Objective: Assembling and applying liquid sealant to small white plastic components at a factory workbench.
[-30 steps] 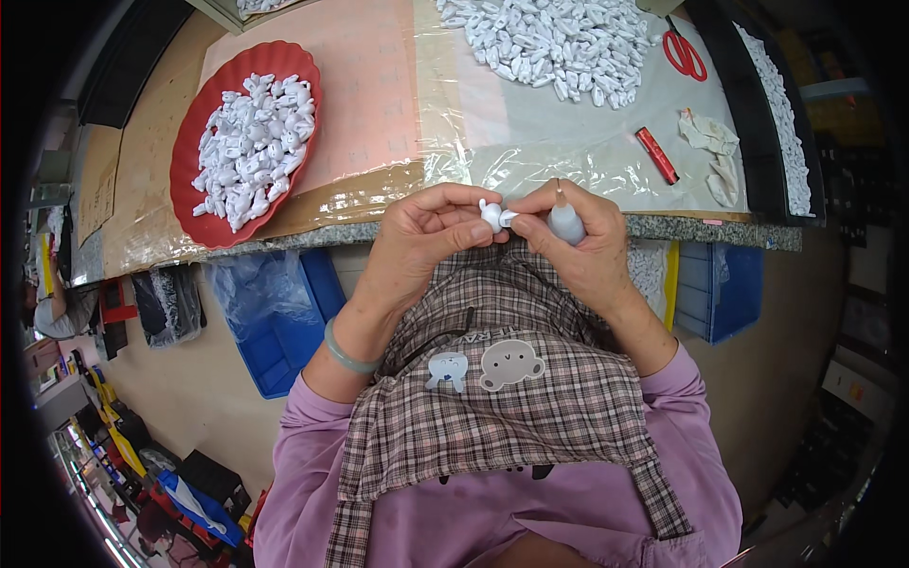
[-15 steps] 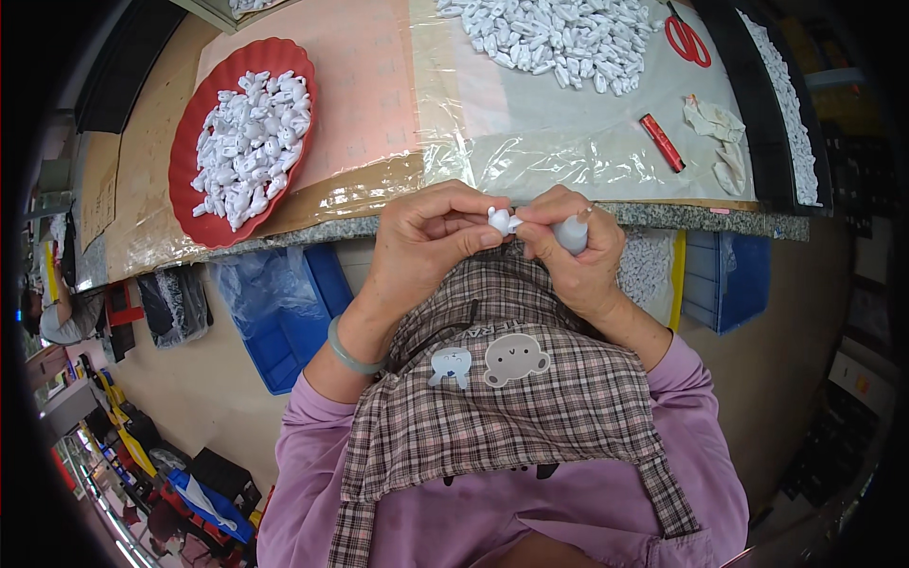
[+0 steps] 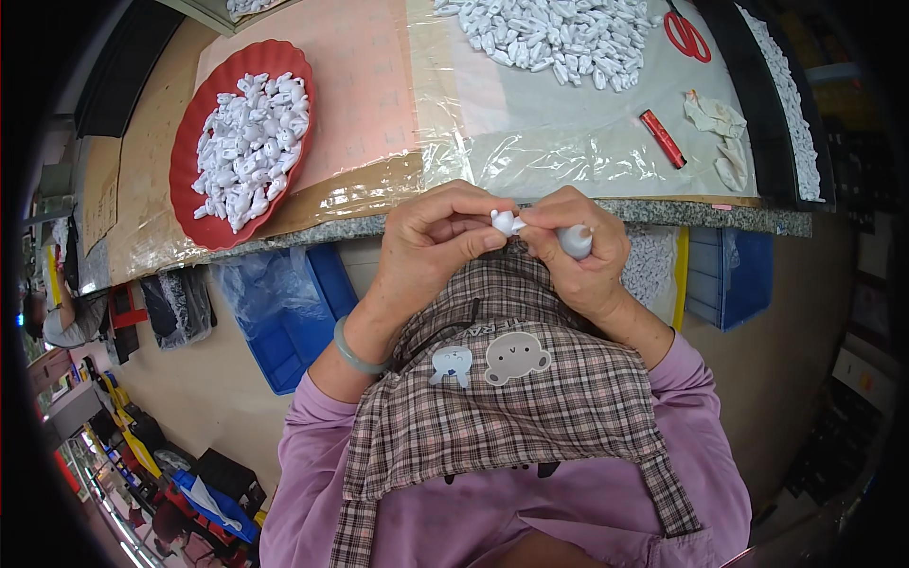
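My left hand (image 3: 426,232) pinches a small white plastic figure (image 3: 505,222) with rounded ears between thumb and fingertips, just off the table's front edge. From the other side, my right hand (image 3: 589,263) meets it, thumb and forefinger closed at a small white piece that touches the figure. Curled in that same hand is a small translucent squeeze bottle (image 3: 575,242), its end poking out between the fingers. At the left on the table, a red scalloped dish (image 3: 189,151) holds a heap of similar white figures (image 3: 251,142).
A pile of small white parts (image 3: 559,43) lies at the far middle. Right of it are red scissors (image 3: 688,36), a red tube-shaped object (image 3: 663,139) and crumpled tissue (image 3: 717,118). A black tray (image 3: 800,185) stands far right. Blue crates (image 3: 284,355) sit below the table edge.
Both hands stay almost in place, still together at the figure. The bottle has turned slightly in my right hand, and the fingers have shifted a little.
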Motion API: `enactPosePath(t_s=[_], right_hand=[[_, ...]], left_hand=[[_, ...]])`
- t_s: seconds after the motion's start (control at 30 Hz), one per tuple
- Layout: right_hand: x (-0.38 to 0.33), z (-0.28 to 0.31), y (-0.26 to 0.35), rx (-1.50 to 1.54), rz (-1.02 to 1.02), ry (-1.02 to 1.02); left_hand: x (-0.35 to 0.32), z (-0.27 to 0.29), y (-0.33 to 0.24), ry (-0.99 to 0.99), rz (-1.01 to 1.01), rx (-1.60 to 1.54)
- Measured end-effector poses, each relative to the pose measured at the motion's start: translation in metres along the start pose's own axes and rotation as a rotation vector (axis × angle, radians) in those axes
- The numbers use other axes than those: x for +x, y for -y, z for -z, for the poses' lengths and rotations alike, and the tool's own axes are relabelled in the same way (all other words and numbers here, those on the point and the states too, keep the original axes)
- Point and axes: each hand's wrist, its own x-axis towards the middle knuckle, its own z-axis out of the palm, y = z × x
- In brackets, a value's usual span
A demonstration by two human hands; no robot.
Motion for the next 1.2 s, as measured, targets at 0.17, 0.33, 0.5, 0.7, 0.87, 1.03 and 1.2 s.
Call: enactPosePath(t_s=[0.17,0.33,0.5,0.7,0.87,1.03,1.2], right_hand=[[0.005,0.007,0.002,-0.266,0.319,0.014],[0.000,0.008,0.003,-0.306,0.351,0.040],[-0.002,0.006,0.006,-0.284,0.292,0.000],[-0.007,0.007,0.007,-0.329,0.315,0.015],[-0.009,0.004,0.006,-0.354,0.322,-0.023],[-0.010,0.001,0.005,-0.343,0.313,-0.053],[-0.011,0.000,0.004,-0.340,0.300,-0.058]], left_hand=[[-0.001,-0.004,-0.002,0.023,-0.113,0.080],[-0.002,-0.002,0.001,0.081,-0.212,0.223],[-0.004,-0.003,-0.001,0.062,-0.229,0.307],[-0.003,-0.010,-0.002,-0.017,-0.365,0.458],[-0.004,-0.013,-0.005,-0.048,-0.443,0.586],[-0.004,-0.013,-0.006,-0.044,-0.515,0.675],[-0.006,-0.014,-0.003,-0.059,-0.510,0.666]])
